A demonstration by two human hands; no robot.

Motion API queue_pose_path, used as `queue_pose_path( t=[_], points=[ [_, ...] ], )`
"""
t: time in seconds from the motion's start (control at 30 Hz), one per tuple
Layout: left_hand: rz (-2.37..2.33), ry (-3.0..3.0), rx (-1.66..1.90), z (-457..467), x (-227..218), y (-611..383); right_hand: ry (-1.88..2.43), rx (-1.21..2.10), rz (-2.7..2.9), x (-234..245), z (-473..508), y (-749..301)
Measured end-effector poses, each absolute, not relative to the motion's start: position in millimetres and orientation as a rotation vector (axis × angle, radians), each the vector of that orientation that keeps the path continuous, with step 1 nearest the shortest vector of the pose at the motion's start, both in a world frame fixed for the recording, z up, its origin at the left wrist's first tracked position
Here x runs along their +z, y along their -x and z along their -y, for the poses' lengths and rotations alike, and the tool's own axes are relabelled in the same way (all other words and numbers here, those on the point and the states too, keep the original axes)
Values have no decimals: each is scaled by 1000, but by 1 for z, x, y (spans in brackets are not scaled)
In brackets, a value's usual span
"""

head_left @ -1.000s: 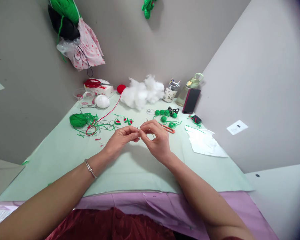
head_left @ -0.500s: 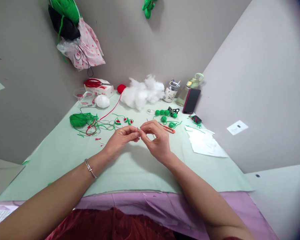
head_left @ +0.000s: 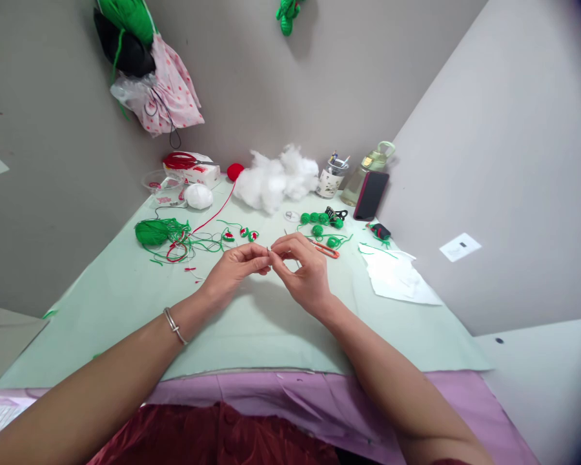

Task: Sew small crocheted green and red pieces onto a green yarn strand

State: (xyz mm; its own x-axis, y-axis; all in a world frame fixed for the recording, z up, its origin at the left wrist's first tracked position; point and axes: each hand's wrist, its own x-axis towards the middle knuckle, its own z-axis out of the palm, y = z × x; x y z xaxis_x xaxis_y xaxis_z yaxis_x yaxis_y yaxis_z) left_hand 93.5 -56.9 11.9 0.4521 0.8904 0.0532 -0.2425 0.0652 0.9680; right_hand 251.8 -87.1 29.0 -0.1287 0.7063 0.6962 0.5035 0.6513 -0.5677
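Observation:
Above the middle of the table, my left hand (head_left: 239, 268) and my right hand (head_left: 303, 268) meet fingertip to fingertip. Both are closed in a pinch. A thin dark sliver (head_left: 268, 250) pokes up between the fingertips; whether it is thread, yarn or a needle I cannot tell, as the fingers hide most of it. Just beyond my hands lie small red, white and green crocheted pieces (head_left: 228, 237). An orange cutter-like tool (head_left: 326, 249) rests past my right hand, beside several green crocheted balls (head_left: 317, 218).
Left on the table: a green yarn ball (head_left: 152, 232) with tangled strands, white yarn (head_left: 198, 196), and red scissors (head_left: 180, 160) on a box. Along the back: red yarn (head_left: 235, 171), white stuffing (head_left: 275, 181), a pen cup (head_left: 330, 181), a bottle (head_left: 356, 184), a phone (head_left: 370, 196). White paper (head_left: 392, 274) lies right.
Both hands stay almost in place, still pinched together; only a very slight shift shows at the fingertips. Everything on the table is unmoved.

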Motion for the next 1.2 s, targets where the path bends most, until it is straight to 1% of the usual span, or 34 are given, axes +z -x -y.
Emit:
queue_pose_path(
  t=[0.37, 1.2],
  points=[
    [-689, -1206, 965, 55, 11, -93, 948, 187, 1768, 29, 87, -251],
    [-691, -1215, 968, 56, 12, -93, 947, 194, 1785, 28, 87, -251]
  ],
)
